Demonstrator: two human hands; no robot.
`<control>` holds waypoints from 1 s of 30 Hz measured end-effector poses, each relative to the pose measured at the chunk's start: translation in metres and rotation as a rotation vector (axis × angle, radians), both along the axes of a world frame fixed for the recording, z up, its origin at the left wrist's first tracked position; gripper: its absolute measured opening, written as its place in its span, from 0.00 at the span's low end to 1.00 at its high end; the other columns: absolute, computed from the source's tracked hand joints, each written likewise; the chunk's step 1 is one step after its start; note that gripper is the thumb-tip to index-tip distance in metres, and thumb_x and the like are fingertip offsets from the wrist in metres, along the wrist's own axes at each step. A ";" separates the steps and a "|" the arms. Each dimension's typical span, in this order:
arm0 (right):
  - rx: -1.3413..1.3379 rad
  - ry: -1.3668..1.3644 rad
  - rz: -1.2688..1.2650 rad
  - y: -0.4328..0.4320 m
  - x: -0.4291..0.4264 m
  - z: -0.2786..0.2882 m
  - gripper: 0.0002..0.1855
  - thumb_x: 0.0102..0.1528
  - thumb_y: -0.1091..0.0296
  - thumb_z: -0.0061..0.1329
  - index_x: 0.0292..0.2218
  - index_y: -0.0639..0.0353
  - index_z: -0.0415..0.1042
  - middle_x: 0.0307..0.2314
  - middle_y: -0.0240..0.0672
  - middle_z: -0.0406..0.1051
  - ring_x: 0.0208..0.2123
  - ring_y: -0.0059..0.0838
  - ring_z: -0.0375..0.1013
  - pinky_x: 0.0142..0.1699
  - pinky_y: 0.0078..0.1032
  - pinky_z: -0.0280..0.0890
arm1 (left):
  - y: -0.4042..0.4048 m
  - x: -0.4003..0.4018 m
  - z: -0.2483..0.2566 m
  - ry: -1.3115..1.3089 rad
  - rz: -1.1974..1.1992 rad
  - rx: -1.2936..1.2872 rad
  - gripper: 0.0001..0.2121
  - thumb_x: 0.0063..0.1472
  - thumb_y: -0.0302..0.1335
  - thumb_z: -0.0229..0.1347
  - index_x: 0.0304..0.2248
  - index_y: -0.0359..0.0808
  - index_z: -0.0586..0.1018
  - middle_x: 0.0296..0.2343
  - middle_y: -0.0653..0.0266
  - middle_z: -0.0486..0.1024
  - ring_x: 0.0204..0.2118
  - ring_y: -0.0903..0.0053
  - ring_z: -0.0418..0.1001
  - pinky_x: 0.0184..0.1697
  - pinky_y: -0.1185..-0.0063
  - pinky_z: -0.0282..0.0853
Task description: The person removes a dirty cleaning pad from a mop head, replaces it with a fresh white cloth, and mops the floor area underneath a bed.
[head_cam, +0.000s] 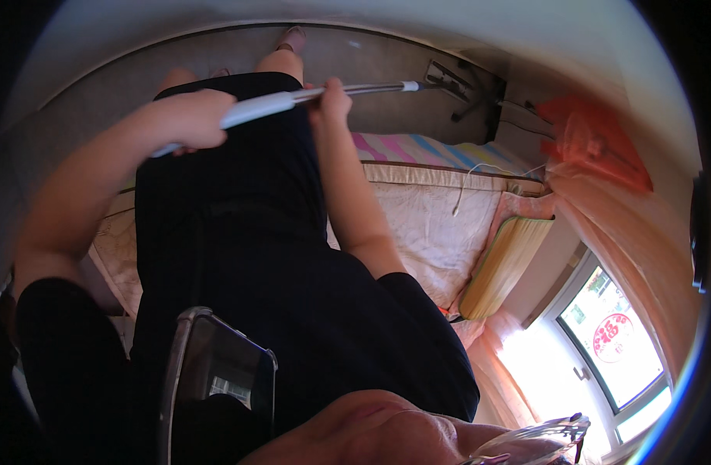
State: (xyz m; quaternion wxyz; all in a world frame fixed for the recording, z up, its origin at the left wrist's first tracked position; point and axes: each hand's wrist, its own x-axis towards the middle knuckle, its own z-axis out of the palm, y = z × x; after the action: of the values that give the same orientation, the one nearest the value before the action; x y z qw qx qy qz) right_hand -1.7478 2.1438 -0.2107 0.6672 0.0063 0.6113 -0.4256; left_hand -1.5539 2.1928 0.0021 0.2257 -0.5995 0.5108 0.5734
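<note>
My left hand (201, 119) is closed around the pale grip of a long mop pole (259, 109), slightly blurred. Farther along the metal shaft, my right hand (334, 102) grips it with fingers wrapped around. The pole extends towards the upper right, where a flat mop head (448, 80) rests on the grey floor, partly in shadow. Both arms reach in front of my dark clothing. A phone-like device (227, 372) with a clear-edged case and dark reflective face is in front of my torso at lower left.
A bed (425, 215) with a pale mattress and striped sheet stands at right. On it lie a white cable (457, 203) and a rolled-looking bamboo mat (506, 267). Black legs of a stand (477, 96), a red plastic bag (599, 145), peach curtains (628, 244) and a window (611, 343) are beyond.
</note>
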 end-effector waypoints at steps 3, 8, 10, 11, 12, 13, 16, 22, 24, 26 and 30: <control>-0.053 0.230 0.032 -0.020 -0.059 -0.032 0.12 0.46 0.71 0.44 0.32 0.67 0.60 0.23 0.41 0.62 0.22 0.39 0.68 0.25 0.36 0.69 | -0.012 -0.047 -0.041 0.031 -0.068 -0.005 0.14 0.51 0.19 0.45 0.40 0.28 0.65 0.17 0.55 0.69 0.14 0.73 0.70 0.13 0.77 0.65; 0.073 0.656 0.154 -0.064 -0.133 -0.022 0.28 0.43 0.77 0.47 0.44 0.66 0.47 0.30 0.46 0.63 0.27 0.41 0.70 0.26 0.39 0.71 | -0.023 -0.093 -0.039 0.028 -0.130 0.004 0.16 0.49 0.17 0.45 0.40 0.26 0.65 0.18 0.54 0.70 0.15 0.70 0.71 0.15 0.75 0.67; 0.081 0.554 0.301 -0.073 -0.147 -0.025 0.36 0.43 0.76 0.47 0.48 0.59 0.38 0.32 0.48 0.62 0.28 0.39 0.70 0.28 0.40 0.72 | -0.025 -0.095 -0.026 -0.004 -0.222 -0.001 0.16 0.48 0.16 0.46 0.40 0.26 0.66 0.18 0.53 0.70 0.16 0.69 0.71 0.15 0.75 0.67; 0.085 0.470 0.326 -0.075 -0.149 -0.030 0.38 0.43 0.75 0.47 0.48 0.57 0.35 0.32 0.49 0.62 0.27 0.38 0.70 0.28 0.39 0.72 | -0.023 -0.087 -0.018 -0.011 -0.217 -0.043 0.16 0.47 0.16 0.46 0.40 0.26 0.66 0.19 0.52 0.71 0.16 0.68 0.72 0.15 0.75 0.67; 0.108 0.476 0.382 -0.073 -0.142 -0.035 0.38 0.44 0.73 0.47 0.47 0.57 0.33 0.31 0.48 0.62 0.26 0.36 0.70 0.27 0.37 0.72 | -0.019 -0.074 -0.011 -0.014 -0.213 -0.077 0.16 0.47 0.16 0.46 0.39 0.27 0.66 0.20 0.52 0.71 0.16 0.68 0.72 0.15 0.75 0.67; 0.126 0.482 0.442 -0.070 -0.126 -0.036 0.39 0.45 0.71 0.46 0.47 0.57 0.31 0.29 0.47 0.63 0.25 0.34 0.69 0.27 0.36 0.72 | -0.013 -0.061 -0.004 -0.030 -0.214 -0.089 0.15 0.48 0.16 0.46 0.39 0.28 0.66 0.23 0.51 0.71 0.17 0.68 0.72 0.14 0.75 0.67; 0.003 0.386 0.576 -0.029 -0.064 -0.003 0.46 0.48 0.61 0.44 0.51 0.54 0.20 0.26 0.46 0.63 0.20 0.35 0.69 0.24 0.32 0.71 | 0.010 -0.022 0.046 -0.165 -0.050 -0.020 0.12 0.52 0.20 0.48 0.38 0.32 0.67 0.26 0.54 0.71 0.22 0.70 0.73 0.21 0.75 0.69; -0.185 0.077 0.532 0.030 0.020 0.100 0.50 0.50 0.61 0.41 0.54 0.47 0.10 0.28 0.47 0.62 0.20 0.39 0.69 0.24 0.36 0.70 | 0.095 0.130 0.113 -0.395 -0.466 -0.814 0.30 0.42 0.14 0.56 0.48 0.37 0.64 0.41 0.55 0.67 0.43 0.65 0.68 0.47 0.72 0.64; -0.324 -0.029 0.421 0.035 0.035 0.115 0.48 0.49 0.66 0.41 0.55 0.45 0.15 0.30 0.47 0.62 0.24 0.40 0.69 0.27 0.38 0.70 | 0.114 0.143 0.150 -0.493 -0.502 -0.810 0.32 0.41 0.12 0.57 0.48 0.37 0.64 0.41 0.55 0.67 0.44 0.66 0.67 0.48 0.72 0.64; -0.366 -0.175 0.171 0.012 0.029 0.098 0.48 0.49 0.68 0.43 0.56 0.45 0.18 0.27 0.43 0.63 0.24 0.35 0.69 0.28 0.34 0.69 | 0.107 0.143 0.156 -0.490 -0.598 -0.933 0.33 0.39 0.10 0.58 0.48 0.37 0.63 0.40 0.54 0.68 0.44 0.66 0.67 0.48 0.72 0.64; -0.362 -0.240 -0.006 0.003 0.019 0.084 0.43 0.48 0.75 0.40 0.56 0.47 0.27 0.29 0.40 0.63 0.25 0.30 0.67 0.30 0.33 0.66 | 0.072 0.099 0.167 -0.449 -0.605 -0.876 0.28 0.44 0.16 0.56 0.47 0.37 0.65 0.36 0.54 0.69 0.41 0.66 0.69 0.45 0.74 0.65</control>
State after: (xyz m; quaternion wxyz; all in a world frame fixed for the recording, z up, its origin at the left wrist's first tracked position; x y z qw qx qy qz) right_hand -1.7288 2.1468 -0.1268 0.7242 -0.0611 0.4408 -0.5268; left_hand -1.4552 2.2649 0.1687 0.2132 -0.5712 0.7889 0.0769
